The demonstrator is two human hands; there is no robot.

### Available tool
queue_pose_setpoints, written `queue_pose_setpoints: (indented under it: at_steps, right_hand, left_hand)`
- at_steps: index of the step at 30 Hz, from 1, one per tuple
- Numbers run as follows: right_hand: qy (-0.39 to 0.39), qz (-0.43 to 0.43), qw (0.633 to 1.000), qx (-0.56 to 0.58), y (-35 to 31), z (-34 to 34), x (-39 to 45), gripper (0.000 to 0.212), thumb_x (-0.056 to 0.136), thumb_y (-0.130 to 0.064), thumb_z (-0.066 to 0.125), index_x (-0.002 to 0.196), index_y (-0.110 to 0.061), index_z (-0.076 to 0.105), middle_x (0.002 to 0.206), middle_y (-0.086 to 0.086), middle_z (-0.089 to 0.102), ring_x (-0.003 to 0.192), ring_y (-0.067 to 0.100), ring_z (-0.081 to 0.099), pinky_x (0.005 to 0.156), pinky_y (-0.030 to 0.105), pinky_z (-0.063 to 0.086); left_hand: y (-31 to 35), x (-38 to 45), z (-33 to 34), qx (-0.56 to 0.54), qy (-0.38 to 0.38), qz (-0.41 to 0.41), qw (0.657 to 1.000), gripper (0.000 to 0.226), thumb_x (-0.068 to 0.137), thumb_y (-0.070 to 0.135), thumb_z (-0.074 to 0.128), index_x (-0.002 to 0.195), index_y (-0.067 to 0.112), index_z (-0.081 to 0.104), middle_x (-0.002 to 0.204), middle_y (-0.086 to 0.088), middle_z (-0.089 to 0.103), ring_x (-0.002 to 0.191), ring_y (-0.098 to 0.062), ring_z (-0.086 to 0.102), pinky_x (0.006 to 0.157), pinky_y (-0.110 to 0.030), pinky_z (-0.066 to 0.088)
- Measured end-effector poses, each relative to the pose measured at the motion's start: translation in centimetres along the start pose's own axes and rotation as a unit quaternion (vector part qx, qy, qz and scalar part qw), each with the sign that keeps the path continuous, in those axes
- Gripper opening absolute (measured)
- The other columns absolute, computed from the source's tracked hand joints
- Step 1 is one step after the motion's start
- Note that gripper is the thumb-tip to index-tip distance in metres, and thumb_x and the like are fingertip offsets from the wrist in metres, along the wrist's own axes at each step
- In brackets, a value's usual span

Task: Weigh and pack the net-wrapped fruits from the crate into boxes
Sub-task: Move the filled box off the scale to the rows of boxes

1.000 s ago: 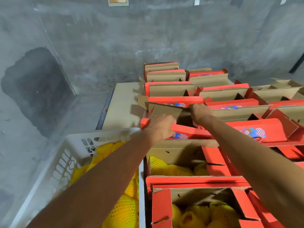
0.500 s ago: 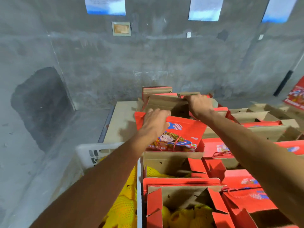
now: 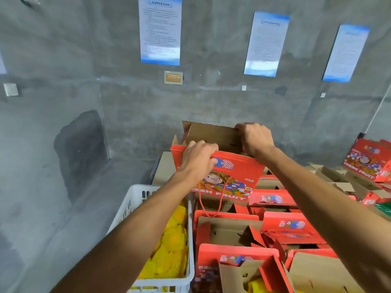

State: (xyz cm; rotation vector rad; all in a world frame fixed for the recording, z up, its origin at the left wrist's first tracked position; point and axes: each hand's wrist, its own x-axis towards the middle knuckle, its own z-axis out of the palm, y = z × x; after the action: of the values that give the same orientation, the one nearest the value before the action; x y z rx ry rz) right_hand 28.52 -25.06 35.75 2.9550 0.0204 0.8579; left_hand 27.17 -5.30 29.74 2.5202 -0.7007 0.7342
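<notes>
Red cardboard box (image 3: 230,176), both hands (image 3: 197,159) (image 3: 255,137) w/ fingers curled on rims

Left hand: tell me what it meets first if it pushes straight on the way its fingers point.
The left hand grips the red box's near wall, fingers curled over the rim. Straight ahead it would probably meet the raised brown flap that the right hand holds; the concrete wall stands behind. Depth is unclear.

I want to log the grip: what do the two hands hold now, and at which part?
Both hold one red fruit box. The left hand grips its near top edge; the right hand grips the raised brown back flap.
</notes>
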Motion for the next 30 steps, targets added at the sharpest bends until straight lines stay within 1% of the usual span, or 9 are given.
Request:
queue_pose_setpoints:
  at_steps: [4,9,12,14,18,21,25,28,30]
  right_hand:
    - [-0.005,-0.006,1.0,0.012,-3.0,-3.8,-4.4,0.039,0.079,-0.002,0.061,0.113,-0.018,0.07,0.109,0.017,0.072,0.098,0.044,0.066,0.072,0.042,0.051]
    - [-0.009,-0.02,0.999,0.029,-6.8,-6.6,-9.1,0.041,0.081,-0.002,0.059,0.117,-0.017,0.07,0.108,0.023,0.07,0.098,0.047,0.063,0.071,0.043,0.048]
    - [-0.014,-0.033,0.998,0.042,-9.2,-7.6,-11.6,0.047,0.083,-0.002,0.058,0.126,-0.018,0.068,0.115,0.024,0.069,0.104,0.048,0.062,0.077,0.046,0.051]
    - [-0.019,-0.043,0.998,0.051,-10.8,-7.8,-13.2,0.049,0.084,-0.003,0.057,0.129,-0.019,0.067,0.119,0.024,0.069,0.107,0.048,0.062,0.082,0.048,0.052]
    - [-0.037,-0.042,0.996,0.07,-13.3,-6.9,-16.3,0.048,0.088,-0.009,0.057,0.133,-0.024,0.066,0.123,0.022,0.068,0.112,0.048,0.062,0.089,0.049,0.053]
    - [-0.053,-0.058,0.993,0.087,-14.9,-5.5,-19.0,0.043,0.092,-0.011,0.057,0.132,-0.022,0.067,0.125,0.019,0.069,0.116,0.044,0.061,0.092,0.047,0.051]
    - [-0.083,-0.086,0.987,0.104,-16.5,-3.2,-22.6,0.04,0.094,-0.012,0.055,0.131,-0.023,0.067,0.118,0.019,0.072,0.11,0.044,0.063,0.085,0.045,0.05]
    - [-0.111,-0.092,0.983,0.113,-17.2,-1.3,-25.2,0.034,0.094,-0.016,0.056,0.125,-0.023,0.068,0.116,0.017,0.072,0.11,0.042,0.063,0.084,0.044,0.05]
    - [-0.119,-0.101,0.979,0.134,-17.5,0.0,-26.9,0.036,0.094,-0.014,0.057,0.126,-0.025,0.069,0.118,0.015,0.072,0.11,0.042,0.062,0.082,0.043,0.049]
  left_hand:
    - [1.2,-5.1,-4.4,0.002,0.014,0.0,1.0,0.013,0.094,0.03,0.07,0.104,0.024,0.066,0.1,-0.001,0.063,0.093,-0.021,0.044,0.079,-0.034,0.036]
    - [1.4,-11.0,-8.8,0.016,0.019,-0.007,1.0,0.012,0.093,0.031,0.072,0.102,0.025,0.065,0.098,-0.001,0.063,0.097,-0.025,0.051,0.077,-0.034,0.036]
    - [1.2,-14.7,-10.5,0.022,0.024,-0.016,0.999,0.012,0.092,0.032,0.073,0.099,0.027,0.065,0.095,0.002,0.061,0.094,-0.023,0.049,0.077,-0.033,0.036]
    - [1.0,-17.1,-11.5,0.026,0.022,-0.021,0.999,0.012,0.091,0.032,0.073,0.099,0.027,0.065,0.096,0.001,0.064,0.093,-0.021,0.048,0.076,-0.032,0.036]
    - [0.5,-21.8,-12.9,0.034,0.008,-0.038,0.999,0.015,0.091,0.033,0.074,0.101,0.028,0.066,0.101,0.001,0.067,0.095,-0.022,0.051,0.076,-0.032,0.037]
    - [0.1,-25.4,-13.4,0.046,-0.002,-0.04,0.998,0.013,0.089,0.031,0.075,0.097,0.028,0.066,0.096,0.003,0.065,0.089,-0.019,0.044,0.075,-0.032,0.033]
    - [-0.1,-29.7,-13.1,0.047,-0.033,-0.053,0.997,0.014,0.087,0.031,0.077,0.094,0.029,0.065,0.086,0.011,0.05,0.088,-0.018,0.042,0.074,-0.03,0.029]
    - [-0.2,-32.5,-12.4,0.04,-0.048,-0.06,0.996,0.015,0.085,0.031,0.079,0.093,0.03,0.066,0.083,0.014,0.046,0.085,-0.016,0.039,0.074,-0.03,0.03]
    - [-0.3,-34.4,-11.5,0.03,-0.046,-0.053,0.997,0.018,0.081,0.026,0.082,0.091,0.027,0.067,0.079,0.016,0.042,0.081,-0.015,0.035,0.073,-0.03,0.028]
